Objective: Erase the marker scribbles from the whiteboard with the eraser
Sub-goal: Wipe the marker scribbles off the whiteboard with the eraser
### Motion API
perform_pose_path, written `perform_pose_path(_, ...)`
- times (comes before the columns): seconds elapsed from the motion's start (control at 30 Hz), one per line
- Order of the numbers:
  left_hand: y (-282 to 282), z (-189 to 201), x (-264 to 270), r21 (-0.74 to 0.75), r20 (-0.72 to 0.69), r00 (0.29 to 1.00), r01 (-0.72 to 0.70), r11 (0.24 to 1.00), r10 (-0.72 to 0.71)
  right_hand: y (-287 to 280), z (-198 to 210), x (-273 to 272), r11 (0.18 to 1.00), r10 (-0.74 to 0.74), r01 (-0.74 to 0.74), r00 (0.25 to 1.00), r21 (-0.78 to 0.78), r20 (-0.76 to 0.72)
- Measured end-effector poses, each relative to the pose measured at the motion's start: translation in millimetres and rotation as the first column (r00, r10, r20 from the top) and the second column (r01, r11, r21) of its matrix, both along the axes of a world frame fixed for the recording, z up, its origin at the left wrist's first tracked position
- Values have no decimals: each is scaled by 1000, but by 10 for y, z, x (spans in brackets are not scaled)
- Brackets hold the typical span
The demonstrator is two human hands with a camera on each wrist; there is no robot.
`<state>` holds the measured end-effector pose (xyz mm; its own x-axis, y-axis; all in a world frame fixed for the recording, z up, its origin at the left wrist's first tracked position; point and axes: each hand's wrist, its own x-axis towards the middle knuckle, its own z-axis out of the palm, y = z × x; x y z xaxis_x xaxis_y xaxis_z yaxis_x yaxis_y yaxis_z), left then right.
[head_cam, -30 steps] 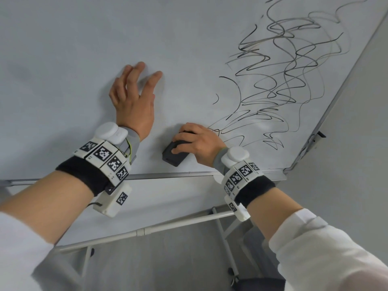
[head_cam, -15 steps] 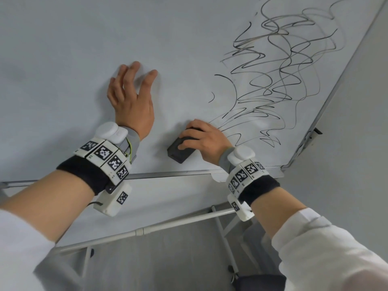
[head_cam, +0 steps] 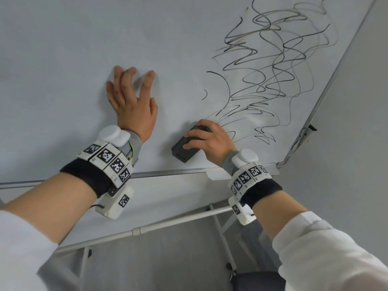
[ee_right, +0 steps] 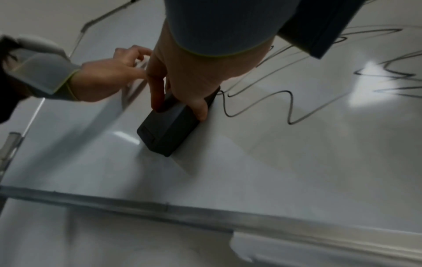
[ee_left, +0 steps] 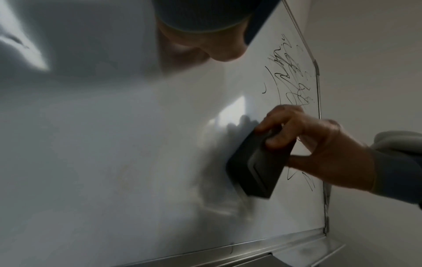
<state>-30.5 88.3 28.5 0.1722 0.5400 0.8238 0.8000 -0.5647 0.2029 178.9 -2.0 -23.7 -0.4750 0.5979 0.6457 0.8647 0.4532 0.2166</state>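
The whiteboard point(head_cam: 63, 59) fills the upper view, with black marker scribbles point(head_cam: 273, 76) over its right part. My right hand point(head_cam: 206, 139) grips a dark grey block eraser point(head_cam: 184, 149) pressed flat on the board at the scribbles' lower left edge. The left wrist view shows the eraser point(ee_left: 258, 168) held by thumb and fingers of the right hand point(ee_left: 303, 142); in the right wrist view the eraser point(ee_right: 169, 130) lies beside a wavy line point(ee_right: 290, 108). My left hand point(head_cam: 132, 101) presses on the bare board, fingers spread, left of the eraser.
A metal frame edge and tray point(head_cam: 178, 172) run along the board's bottom, just below both wrists. The board's right edge point(head_cam: 315, 114) slants down beside a plain wall point(head_cam: 357, 143). White stand tubes point(head_cam: 147, 227) cross below the board.
My right hand has slid the eraser up and to the right along the board, into the lower left of the scribbles. The left hand stays pressed in place.
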Motion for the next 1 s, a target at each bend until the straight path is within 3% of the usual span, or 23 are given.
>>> perform_pose_path(0.17, -45, 14, 66, -17, 22, 1000, -4, 1000, 4, -45, 35, 77, 1000, 10, -9, 999, -12, 45)
perform_pose_path(0.37, -73, 30, 145, -22, 41, 999, 5, 1000, -4, 81, 342, 229, 983, -72, 89, 991, 159, -111)
perform_pose_path(0.5, -87, 13, 189, -15, 27, 999, 35, 999, -35, 16, 115, 244, 988, -70, 88, 988, 130, -136)
perform_pose_path(0.7, -56, 22, 203, -16, 29, 999, 34, 999, -34, -158, -202, 337, 994, -105, 107, 993, 30, -47)
perform_pose_path(0.87, -90, 37, 247, -34, 24, 1000, 7, 999, -6, -40, 219, 363, 971, -118, 165, 959, 170, -257)
perform_pose_path(1.0, -101, 73, 283, -27, 30, 1000, 1, 1000, 0, 65, 450, 389, 958, -138, 201, 948, 204, -286)
